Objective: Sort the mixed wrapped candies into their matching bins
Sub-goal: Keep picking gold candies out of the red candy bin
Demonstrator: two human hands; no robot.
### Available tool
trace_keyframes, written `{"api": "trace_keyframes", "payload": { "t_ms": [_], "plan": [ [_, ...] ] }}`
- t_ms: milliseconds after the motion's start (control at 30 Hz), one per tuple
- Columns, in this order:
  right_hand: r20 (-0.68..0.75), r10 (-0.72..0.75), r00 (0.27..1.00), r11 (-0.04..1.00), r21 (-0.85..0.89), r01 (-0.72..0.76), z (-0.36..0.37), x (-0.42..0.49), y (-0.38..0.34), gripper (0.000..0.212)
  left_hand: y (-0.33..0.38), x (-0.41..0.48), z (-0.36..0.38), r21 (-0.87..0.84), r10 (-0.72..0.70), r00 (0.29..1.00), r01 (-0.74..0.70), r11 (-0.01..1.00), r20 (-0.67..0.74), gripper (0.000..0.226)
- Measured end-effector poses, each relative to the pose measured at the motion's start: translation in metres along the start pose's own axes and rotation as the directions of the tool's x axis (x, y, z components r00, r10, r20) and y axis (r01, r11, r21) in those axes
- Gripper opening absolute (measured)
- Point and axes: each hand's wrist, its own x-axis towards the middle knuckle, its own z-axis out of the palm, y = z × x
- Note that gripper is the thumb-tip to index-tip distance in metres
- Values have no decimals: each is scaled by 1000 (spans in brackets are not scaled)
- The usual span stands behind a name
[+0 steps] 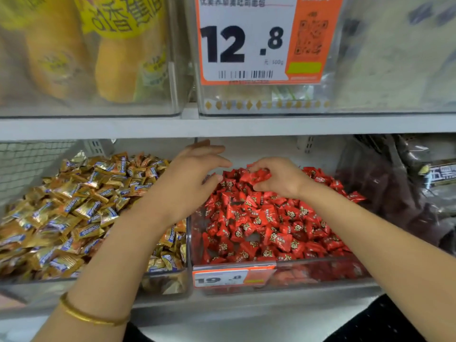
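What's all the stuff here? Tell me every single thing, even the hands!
gold candies: many, gold with blue labels, piled lower left
red candies: many, red, piled lower middle
dark packets: several, dark brown, lower right
yellow packages: at least two, yellow, upper left
big price tag: one, white and orange, reads 12.8, upper middle
small price tag: one, white and orange, in front of the red candies
shelf: one, grey, across the middle
bracelet: one, gold, left wrist
left hand: one, fingers stretched out, at the red pile's left edge
right hand: one, gripping red candies
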Motion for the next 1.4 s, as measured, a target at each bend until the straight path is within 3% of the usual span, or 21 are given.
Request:
{"api": "trace_keyframes", "payload": {
  "t_ms": [133, 233, 300, 367, 433, 500, 567, 667, 800, 867, 933, 967, 1067, 1167, 1233, 1333, 1400],
  "plan": [
    [58, 18, 998, 895, 443, -42, -18, -34, 9, 39, 27, 8, 6, 35, 101, 995, -101, 994, 23, 36],
    [58, 84, 995, 794, 599, -102, -30, -56, 21, 38, 47, 19, 28, -29, 201, 956, -199, 980, 214, 39],
    [-8, 131, 991, 785, 611, -99, -37, -66, 29, 36, 53, 26, 55, -37, 226, 869, -234, 972, 440, 52],
    [-49, 175, 983, 768, 631, -106, -40, -74, 37, 32, 55, 31, 84, 19, 247, 738, -332, 943, 628, 62],
    [-83, 220, 972, 763, 635, -118, -41, -80, 43, 28, 53, 34, 108, 108, 270, 640, -486, 867, 719, 65],
    [-135, 248, 959, 798, 590, -123, -40, -84, 49, 28, 48, 37, 119, 195, 274, 598, -601, 775, 754, 67],
    [-182, 257, 949, 834, 538, -123, -41, -86, 52, 28, 39, 44, 118, 304, 209, 629, -606, 735, 749, 66],
    [-229, 277, 933, 857, 498, -133, -43, -86, 57, 25, 32, 55, 110, 387, 94, 698, -498, 776, 710, 59],
    [-287, 243, 927, 917, 380, -122, -46, -86, 63, 25, 44, 54, 102, 148, 137, 757, -297, 943, 639, 59],
    [-295, 209, 932, 938, 330, -105, -47, -86, 63, 26, 54, 47, 106, 76, 210, 698, -355, 932, 684, 79],
    [-302, 183, 936, 953, 289, -93, -46, -86, 61, 27, 55, 40, 116, 176, 205, 614, -501, 847, 762, 94],
    [-306, 176, 936, 958, 273, -91, -46, -87, 61, 27, 50, 40, 120, 238, 196, 611, -554, 798, 767, 95],
    [-320, 165, 933, 974, 200, -104, -46, -89, 61, 29, 35, 50, 115, 292, 193, 677, -533, 794, 710, 86],
    [-325, 179, 929, 977, 171, -128, -49, -92, 65, 29, 33, 60, 104, -18, 206, 760, -248, 969, 616, 62],
    [-316, 186, 930, 978, 151, -144, -50, -93, 66, 31, 40, 66, 102, -127, 192, 856, -148, 981, 481, 49],
    [-226, 178, 958, 984, 63, -168, -48, -93, 67, 36, 39, 73, 112, 197, 104, 897, -205, 959, 429, 52],
    [-135, 191, 972, 980, -28, -196, -44, -91, 70, 40, 34, 73, 119, 332, -89, 837, -115, 936, 541, 59]
  ]
}}
